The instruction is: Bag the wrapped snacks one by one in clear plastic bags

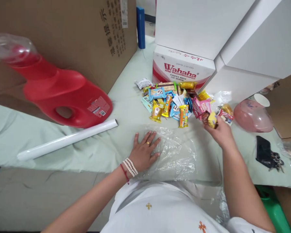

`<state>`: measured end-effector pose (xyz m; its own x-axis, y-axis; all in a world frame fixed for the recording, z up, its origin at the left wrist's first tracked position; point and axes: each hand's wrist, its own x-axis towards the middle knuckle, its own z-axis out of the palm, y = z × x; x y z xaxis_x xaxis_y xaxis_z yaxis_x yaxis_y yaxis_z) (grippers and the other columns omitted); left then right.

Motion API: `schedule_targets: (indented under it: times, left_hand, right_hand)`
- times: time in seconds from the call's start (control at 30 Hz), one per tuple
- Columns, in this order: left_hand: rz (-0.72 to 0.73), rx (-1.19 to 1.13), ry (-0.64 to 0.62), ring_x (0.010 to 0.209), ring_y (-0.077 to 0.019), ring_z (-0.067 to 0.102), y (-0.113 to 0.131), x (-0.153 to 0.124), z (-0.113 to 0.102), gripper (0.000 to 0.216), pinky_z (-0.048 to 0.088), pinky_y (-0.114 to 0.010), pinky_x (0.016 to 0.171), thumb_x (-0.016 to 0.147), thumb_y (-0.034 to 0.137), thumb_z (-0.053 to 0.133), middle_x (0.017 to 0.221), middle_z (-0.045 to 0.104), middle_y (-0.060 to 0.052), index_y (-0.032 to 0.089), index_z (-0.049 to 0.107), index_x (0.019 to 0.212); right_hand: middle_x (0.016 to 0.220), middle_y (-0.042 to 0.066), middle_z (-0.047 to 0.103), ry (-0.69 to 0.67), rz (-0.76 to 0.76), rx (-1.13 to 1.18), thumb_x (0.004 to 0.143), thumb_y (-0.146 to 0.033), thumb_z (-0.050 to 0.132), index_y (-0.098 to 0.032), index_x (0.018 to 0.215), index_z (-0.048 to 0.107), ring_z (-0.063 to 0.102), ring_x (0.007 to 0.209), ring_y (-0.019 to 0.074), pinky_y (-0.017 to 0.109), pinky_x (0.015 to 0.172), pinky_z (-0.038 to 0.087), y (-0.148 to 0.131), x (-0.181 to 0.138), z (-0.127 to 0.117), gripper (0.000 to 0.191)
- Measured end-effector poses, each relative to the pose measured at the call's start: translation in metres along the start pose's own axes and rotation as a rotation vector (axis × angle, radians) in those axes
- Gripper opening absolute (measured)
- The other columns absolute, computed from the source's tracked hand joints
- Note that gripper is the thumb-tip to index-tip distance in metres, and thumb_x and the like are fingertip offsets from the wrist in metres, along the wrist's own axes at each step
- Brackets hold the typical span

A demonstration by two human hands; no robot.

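My left hand lies flat with its fingers spread, palm down at the left edge of a clear plastic bag on the table. My right hand grips a wrapped snack with a yellow and brown wrapper, raised at the right side of a snack pile. That pile of wrapped snacks has yellow, blue, pink and white packets heaped together. A yellow packet sits at its front edge. Just beyond my right hand is a red and white packet.
Behind the snacks stand a Wahaha box and white boxes. At left are a red jug, a white tube and a large cardboard box. A pink translucent container, black pouch and keys lie right.
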<state>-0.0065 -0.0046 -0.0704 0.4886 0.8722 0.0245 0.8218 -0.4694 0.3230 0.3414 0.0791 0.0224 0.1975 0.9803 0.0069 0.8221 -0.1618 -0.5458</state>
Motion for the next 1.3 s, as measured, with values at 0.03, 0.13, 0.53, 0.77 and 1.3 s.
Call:
schedule_targets:
  times: [0.03, 0.13, 0.53, 0.77, 1.3]
  left_hand:
    - [0.001, -0.011, -0.004, 0.154, -0.0355, 0.029, 0.001, 0.004, 0.000, 0.061, 0.001, -0.075, 0.120, 0.098, 0.049, 0.051, 0.168, 0.031, -0.013, 0.027, 0.045, 0.154]
    - [0.008, -0.024, -0.009, 0.155, -0.0352, 0.029, 0.003, 0.014, 0.001, 0.062, 0.000, -0.075, 0.120, 0.098, 0.052, 0.050, 0.168, 0.030, -0.013, 0.028, 0.044, 0.155]
    - [0.057, 0.028, -0.003, 0.154, -0.0350, 0.032, -0.024, 0.001, -0.003, 0.074, -0.004, -0.072, 0.121, 0.099, 0.059, 0.044, 0.168, 0.029, -0.018, 0.022, 0.029, 0.162]
    - [-0.028, -0.011, 0.027, 0.155, -0.0338, 0.029, -0.030, 0.011, -0.011, 0.062, 0.010, -0.070, 0.121, 0.104, 0.049, 0.037, 0.169, 0.028, -0.015, 0.027, 0.031, 0.161]
    - [0.350, -0.181, -0.054, 0.152, -0.0320, 0.036, -0.034, -0.082, -0.032, 0.049, 0.027, -0.060, 0.125, 0.089, 0.028, 0.060, 0.158, 0.047, -0.019, 0.021, 0.056, 0.137]
  right_hand:
    - [0.100, 0.008, 0.072, -0.036, -0.061, 0.049, 0.075, -0.043, 0.071, -0.018, 0.122, 0.064, 0.064, 0.084, 0.0261, 0.035, 0.077, 0.049, -0.010, -0.012, -0.007, 0.053]
    - [0.112, 0.006, 0.072, -0.393, -0.275, 0.178, 0.079, -0.038, 0.069, -0.023, 0.123, 0.064, 0.065, 0.094, 0.0249, 0.033, 0.084, 0.050, -0.042, -0.047, -0.001, 0.047]
    - [0.112, 0.008, 0.073, -0.308, -0.138, -0.371, 0.082, -0.030, 0.064, -0.023, 0.129, 0.062, 0.067, 0.091, 0.0250, 0.027, 0.066, 0.038, -0.009, -0.039, 0.021, 0.048]
    - [0.122, 0.009, 0.068, -0.557, -0.457, -0.410, 0.083, -0.021, 0.062, -0.024, 0.137, 0.054, 0.068, 0.093, 0.0250, 0.030, 0.070, 0.040, -0.086, -0.079, 0.033, 0.054]
    - [0.126, 0.014, 0.063, -0.546, -0.678, -0.066, 0.099, -0.038, 0.059, -0.024, 0.127, 0.060, 0.062, 0.111, 0.0283, 0.044, 0.093, 0.053, -0.020, -0.138, 0.026, 0.031]
